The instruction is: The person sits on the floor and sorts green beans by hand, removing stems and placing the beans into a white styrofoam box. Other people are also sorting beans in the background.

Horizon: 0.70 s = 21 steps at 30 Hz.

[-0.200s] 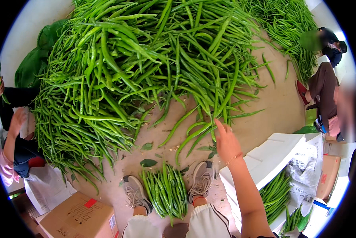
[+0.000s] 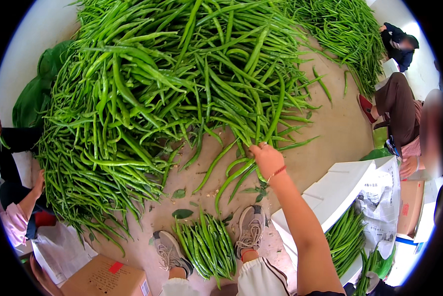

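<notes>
My right hand [image 2: 269,160], with a ring and a red bracelet, is closed at the near edge of a big heap of long green chili peppers [image 2: 152,84]. Its fingertips pinch a green chili pepper [image 2: 242,134]; how many stems they hold is hidden. A few loose peppers lie curved on the floor just beside the hand. Between my two grey shoes rests a neat bundle of green chili peppers [image 2: 206,245], laid side by side. My left hand is not in view.
On the right stands a white foam box [image 2: 325,197] with newspaper [image 2: 382,197] and peppers inside. Beside it a gloved hand [image 2: 373,281], owner unclear, holds peppers. A cardboard box [image 2: 103,276] is at lower left. Co-workers sit left and right; another pepper heap [image 2: 345,39] lies far right.
My right hand's fingers have gone from extended to pinched on the pepper. The whole view has shifted slightly. The left co-worker's nearer hand has moved toward the heap.
</notes>
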### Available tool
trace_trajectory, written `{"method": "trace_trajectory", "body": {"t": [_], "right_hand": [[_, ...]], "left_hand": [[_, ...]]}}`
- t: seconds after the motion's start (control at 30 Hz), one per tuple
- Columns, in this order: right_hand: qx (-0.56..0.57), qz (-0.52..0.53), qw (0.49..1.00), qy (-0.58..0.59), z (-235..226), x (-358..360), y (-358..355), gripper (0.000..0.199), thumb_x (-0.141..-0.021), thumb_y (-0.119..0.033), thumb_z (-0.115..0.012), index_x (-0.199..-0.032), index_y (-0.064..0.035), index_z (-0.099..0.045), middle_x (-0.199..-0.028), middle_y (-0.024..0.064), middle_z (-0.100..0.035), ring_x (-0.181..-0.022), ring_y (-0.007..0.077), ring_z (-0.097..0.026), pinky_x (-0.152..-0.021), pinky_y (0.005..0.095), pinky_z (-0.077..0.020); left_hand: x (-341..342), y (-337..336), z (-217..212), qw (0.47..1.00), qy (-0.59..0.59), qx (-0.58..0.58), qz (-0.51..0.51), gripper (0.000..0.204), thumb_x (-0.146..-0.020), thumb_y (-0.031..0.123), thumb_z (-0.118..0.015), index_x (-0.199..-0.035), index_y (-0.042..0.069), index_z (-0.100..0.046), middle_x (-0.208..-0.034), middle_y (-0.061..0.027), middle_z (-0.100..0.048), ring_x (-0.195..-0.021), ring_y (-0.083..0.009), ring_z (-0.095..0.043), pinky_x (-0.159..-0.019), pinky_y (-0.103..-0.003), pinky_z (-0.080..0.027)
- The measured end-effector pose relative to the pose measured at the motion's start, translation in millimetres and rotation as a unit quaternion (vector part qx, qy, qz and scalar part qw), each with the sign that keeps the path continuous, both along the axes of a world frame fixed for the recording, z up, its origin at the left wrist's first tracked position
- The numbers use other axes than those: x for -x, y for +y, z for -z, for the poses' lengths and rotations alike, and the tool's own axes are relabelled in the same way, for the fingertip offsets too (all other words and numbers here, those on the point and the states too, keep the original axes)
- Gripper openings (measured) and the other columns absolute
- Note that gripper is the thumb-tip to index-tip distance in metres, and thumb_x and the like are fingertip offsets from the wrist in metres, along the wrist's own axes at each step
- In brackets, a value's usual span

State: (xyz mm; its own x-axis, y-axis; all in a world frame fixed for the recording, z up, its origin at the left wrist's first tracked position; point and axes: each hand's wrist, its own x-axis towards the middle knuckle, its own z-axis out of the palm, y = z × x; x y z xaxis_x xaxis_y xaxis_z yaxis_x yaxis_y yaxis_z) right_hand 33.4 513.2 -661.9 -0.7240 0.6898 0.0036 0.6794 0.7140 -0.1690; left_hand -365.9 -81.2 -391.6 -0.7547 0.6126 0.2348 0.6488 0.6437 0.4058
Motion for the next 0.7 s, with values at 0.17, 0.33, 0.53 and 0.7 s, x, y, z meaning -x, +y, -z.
{"method": "trace_trajectory", "body": {"t": [0.17,0.33,0.53,0.7], "right_hand": [[0.057,-0.148,0.974,0.165,-115,40,-108,0.034,-0.067,-0.011,-0.056,-0.101,-0.0159,-0.057,-0.064,0.0013,-0.051,-0.049,0.0176,-0.051,-0.042,0.0287,-0.0410],[0.263,-0.192,0.896,0.300,-137,40,-139,0.028,-0.073,-0.008,-0.058,-0.101,-0.0123,-0.055,-0.082,0.0042,-0.058,-0.066,0.0170,-0.058,-0.054,0.0252,-0.0464],[-0.075,0.014,0.996,0.036,-25,-5,-1,0.031,-0.068,0.000,-0.051,-0.097,-0.0126,-0.054,-0.107,0.0029,-0.048,-0.083,0.0224,-0.051,-0.068,0.0319,-0.0450],[-0.131,-0.042,0.990,-0.025,-3,-13,44,0.029,-0.069,-0.007,-0.052,-0.097,-0.0148,-0.055,-0.112,0.0045,-0.046,-0.081,0.0187,-0.051,-0.066,0.0272,-0.0435]], "left_hand": [[-143,233,100,0.934,-0.223,0.011,0.277,0.086,-0.060,0.012,-0.068,-0.132,0.008,-0.021,-0.135,-0.0150,-0.022,-0.124,-0.0291,-0.021,-0.096,-0.045,-0.023],[-214,374,162,0.834,-0.323,-0.055,0.443,0.036,-0.071,0.021,-0.065,-0.100,0.004,-0.053,-0.092,-0.0152,-0.051,-0.088,-0.0221,-0.047,-0.077,-0.036,-0.037],[-202,352,194,0.688,-0.685,-0.216,0.107,0.026,-0.087,0.020,-0.046,-0.094,-0.002,-0.057,-0.054,-0.0003,-0.046,-0.043,-0.0034,-0.031,-0.041,-0.018,-0.024],[-191,345,187,0.667,-0.712,-0.218,0.026,0.025,-0.087,0.016,-0.046,-0.105,0.000,-0.052,-0.065,-0.0044,-0.052,-0.042,-0.0026,-0.031,-0.037,-0.016,-0.023]]}}
